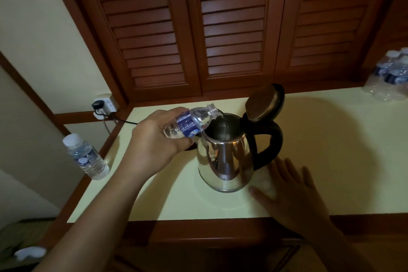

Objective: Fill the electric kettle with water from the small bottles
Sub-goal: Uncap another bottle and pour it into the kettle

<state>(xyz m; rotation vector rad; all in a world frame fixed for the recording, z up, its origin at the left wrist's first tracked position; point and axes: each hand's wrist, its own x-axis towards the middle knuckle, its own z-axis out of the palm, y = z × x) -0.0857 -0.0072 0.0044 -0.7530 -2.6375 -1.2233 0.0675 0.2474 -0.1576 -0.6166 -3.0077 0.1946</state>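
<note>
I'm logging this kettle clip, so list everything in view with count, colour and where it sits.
Electric kettle: one, steel with black handle, mid-table, lid open.
Open bottle: one, clear, blue label, tilted over the kettle, pouring.
Capped bottle: one, clear, white cap, table's left edge.
Bottle pack: one, clear, table's far right.
Table: one, pale yellow top.
Plug: one, black, in the wall socket at left.
Louvred doors: three, reddish-brown, behind the table.
Left hand: one, grips the open bottle.
Right hand: one, flat on the table beside the kettle.
</note>
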